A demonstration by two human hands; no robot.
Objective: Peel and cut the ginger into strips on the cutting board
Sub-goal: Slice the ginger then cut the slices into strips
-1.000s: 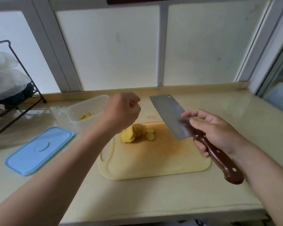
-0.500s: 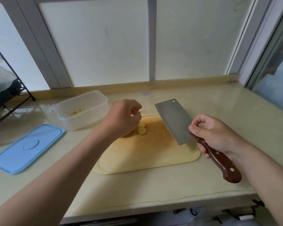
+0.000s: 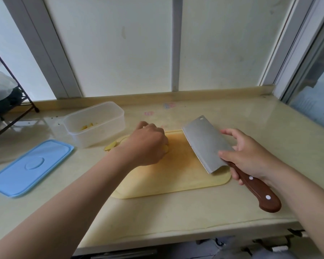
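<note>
A pale yellow cutting board (image 3: 176,180) lies on the counter. My left hand (image 3: 148,144) rests palm down over the ginger slices at the board's far left, hiding most of them. One yellow slice (image 3: 110,146) peeks out at the board's left edge, and another edge shows by my fingers. My right hand (image 3: 249,157) grips a cleaver (image 3: 206,143) by its brown wooden handle, thumb and fingers pinching the blade. The blade hangs tilted above the board's right side, apart from the ginger.
A clear plastic tub (image 3: 95,123) holding a few yellow pieces stands left of the board. Its blue lid (image 3: 30,166) lies flat further left. A black wire rack (image 3: 11,101) with bags is at the far left. Windows line the back; the counter edge is near me.
My left hand has dropped from above the ginger onto the slices and now covers them. The cleaver has stayed raised over the board's right side. The camera view shifted rightward and down.
</note>
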